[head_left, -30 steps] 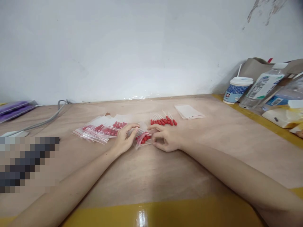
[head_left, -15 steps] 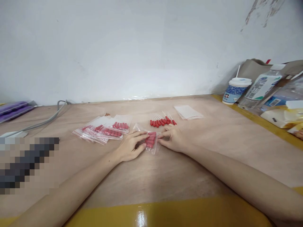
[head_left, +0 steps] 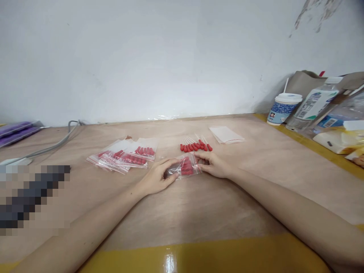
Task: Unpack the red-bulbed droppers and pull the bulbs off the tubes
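Note:
A clear zip-lock bag (head_left: 187, 167) with several red-tipped sticks inside lies between my hands, just above the wood-toned table. My left hand (head_left: 160, 175) holds its left side, fingers over the far edge and thumb at the near one. At the bag's right end, by the red seal line, my right hand (head_left: 214, 164) pinches it with thumb and fingers. Loose red-tipped white sticks (head_left: 196, 145) lie in a row just beyond my right hand. Left of my left hand is an overlapping pile of filled zip-lock bags (head_left: 125, 155).
A stack of flat white bags (head_left: 226, 135) lies at the back right. Along the right edge stand a lidded paper cup (head_left: 284, 110) and a tilted plastic bottle (head_left: 314, 102). A grey cable (head_left: 54, 146) and purple packages (head_left: 18, 132) are at the left. A wall rises behind the table.
The bag has shifted slightly right and turned, with its red seal line now at the right. My right hand has moved a little right along with it; my left hand stays close by.

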### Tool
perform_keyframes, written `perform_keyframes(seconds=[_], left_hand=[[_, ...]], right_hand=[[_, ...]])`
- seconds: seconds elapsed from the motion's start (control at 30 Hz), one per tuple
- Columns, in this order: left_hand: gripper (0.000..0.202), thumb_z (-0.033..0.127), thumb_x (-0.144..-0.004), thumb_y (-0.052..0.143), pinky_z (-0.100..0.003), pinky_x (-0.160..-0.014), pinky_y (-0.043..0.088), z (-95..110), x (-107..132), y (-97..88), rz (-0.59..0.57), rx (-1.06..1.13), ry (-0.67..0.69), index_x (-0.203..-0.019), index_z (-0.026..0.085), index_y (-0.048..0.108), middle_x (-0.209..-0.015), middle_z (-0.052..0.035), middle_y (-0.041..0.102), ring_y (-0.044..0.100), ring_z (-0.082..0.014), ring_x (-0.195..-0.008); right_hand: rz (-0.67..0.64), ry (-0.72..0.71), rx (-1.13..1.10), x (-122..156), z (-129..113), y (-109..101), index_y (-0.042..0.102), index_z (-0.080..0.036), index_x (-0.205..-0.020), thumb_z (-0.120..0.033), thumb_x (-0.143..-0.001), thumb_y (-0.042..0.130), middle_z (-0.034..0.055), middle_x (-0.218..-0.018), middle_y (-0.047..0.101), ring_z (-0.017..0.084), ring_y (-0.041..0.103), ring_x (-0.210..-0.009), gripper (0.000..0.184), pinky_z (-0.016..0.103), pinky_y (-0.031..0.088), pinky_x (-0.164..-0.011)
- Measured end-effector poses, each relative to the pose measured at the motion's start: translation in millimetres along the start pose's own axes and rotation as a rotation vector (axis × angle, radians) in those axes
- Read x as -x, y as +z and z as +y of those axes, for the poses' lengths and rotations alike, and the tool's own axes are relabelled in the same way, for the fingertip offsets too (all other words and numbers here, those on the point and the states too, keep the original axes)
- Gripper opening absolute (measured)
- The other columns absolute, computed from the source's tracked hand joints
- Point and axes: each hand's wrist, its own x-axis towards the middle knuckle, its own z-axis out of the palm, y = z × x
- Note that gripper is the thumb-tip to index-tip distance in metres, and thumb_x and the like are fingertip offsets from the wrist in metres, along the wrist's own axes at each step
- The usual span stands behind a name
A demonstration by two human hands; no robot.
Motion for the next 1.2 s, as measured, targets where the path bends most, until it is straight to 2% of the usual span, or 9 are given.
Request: perform_keyframes(seconds=[0.13,0.27,0.4,0.5,0.6,0.77,0.87,1.0,1.2], left_hand=[[0.038,0.030,-0.080,0.054,-0.034,-0.083,0.046,-1.6,-2.1,0.5,0.016,0.000,-0.031,-0.116,0.020,0.052,-0.108,-0.0080,0.061,0.058,-0.0202,-0.094],[0.035,0.029,-0.081,0.053,-0.033,-0.084,0.046,-3.2,-4.2,1.4,0.022,0.019,-0.046,-0.115,0.019,0.053,-0.107,-0.0076,0.061,0.058,-0.0196,-0.095],[0.033,0.031,-0.083,0.051,-0.032,-0.084,0.046,-5.6,-4.5,2.0,0.024,0.032,-0.063,-0.114,0.020,0.054,-0.107,-0.0072,0.061,0.058,-0.0192,-0.095],[0.033,0.032,-0.084,0.051,-0.031,-0.085,0.046,-5.7,-4.7,1.0,0.010,0.049,-0.048,-0.115,0.021,0.054,-0.108,-0.0058,0.061,0.058,-0.0186,-0.098],[0.032,0.031,-0.084,0.051,-0.030,-0.086,0.045,-4.9,-5.2,0.0,0.014,0.051,-0.040,-0.114,0.022,0.054,-0.109,-0.0051,0.061,0.057,-0.0184,-0.099],[0.032,0.031,-0.083,0.052,-0.030,-0.083,0.046,-5.5,-4.7,0.9,0.020,0.045,-0.041,-0.113,0.020,0.054,-0.107,-0.0059,0.061,0.057,-0.0179,-0.096],[0.032,0.032,-0.083,0.052,-0.030,-0.082,0.046,-6.9,-3.9,1.5,0.012,0.050,-0.060,-0.113,0.019,0.054,-0.105,-0.0063,0.061,0.058,-0.0180,-0.095],[0.032,0.032,-0.083,0.053,-0.031,-0.084,0.046,-7.5,-3.9,1.4,0.013,0.054,-0.071,-0.112,0.019,0.056,-0.106,-0.0066,0.061,0.058,-0.0186,-0.096],[0.032,0.034,-0.083,0.053,-0.030,-0.082,0.047,-6.8,-4.7,1.2,0.001,0.069,-0.090,-0.111,0.020,0.057,-0.105,-0.0065,0.061,0.059,-0.0182,-0.093]], right_hand=[[-0.027,-0.003,-0.086,-2.1,-5.1,0.9,0.065,-0.020,-0.091,-0.034,-0.072,0.065,-0.0016,-0.080,0.062,0.012,0.052,-0.071,0.024,0.024,0.041,-0.063],[-0.035,0.049,-0.142,-5.9,-10.9,3.4,0.066,-0.020,-0.090,-0.028,-0.063,0.072,-0.0018,-0.082,0.062,0.013,0.054,-0.076,0.029,0.025,0.042,-0.068],[-0.018,0.208,-0.179,-8.1,-11.1,5.9,0.062,-0.016,-0.093,-0.020,-0.054,0.075,0.0008,-0.084,0.061,0.012,0.053,-0.069,0.042,0.024,0.043,-0.060],[0.013,0.260,-0.178,-8.2,-10.3,9.4,0.061,-0.015,-0.087,-0.022,-0.053,0.077,-0.0005,-0.079,0.059,0.010,0.051,-0.064,0.038,0.022,0.041,-0.056],[0.086,0.224,-0.136,-8.2,-9.2,15.5,0.061,-0.015,-0.084,-0.027,-0.055,0.077,-0.0007,-0.077,0.059,0.011,0.051,-0.065,0.035,0.022,0.040,-0.056],[0.101,0.025,0.037,-11.0,-9.4,20.7,0.063,-0.018,-0.087,-0.026,-0.067,0.070,0.0009,-0.077,0.060,0.013,0.051,-0.070,0.023,0.024,0.040,-0.062],[0.047,0.042,0.117,-12.5,-15.1,16.0,0.064,-0.017,-0.086,-0.023,-0.073,0.063,0.0015,-0.074,0.060,0.013,0.051,-0.066,0.014,0.023,0.038,-0.061],[0.042,0.053,0.297,-11.2,-24.3,8.8,0.063,-0.015,-0.086,-0.015,-0.071,0.062,0.0038,-0.077,0.059,0.015,0.051,-0.072,0.014,0.024,0.037,-0.064],[0.003,-0.013,0.206,-10.0,-23.1,7.4,0.063,-0.017,-0.078,-0.015,-0.068,0.063,-0.0010,-0.068,0.059,0.011,0.050,-0.066,0.010,0.021,0.036,-0.061]])
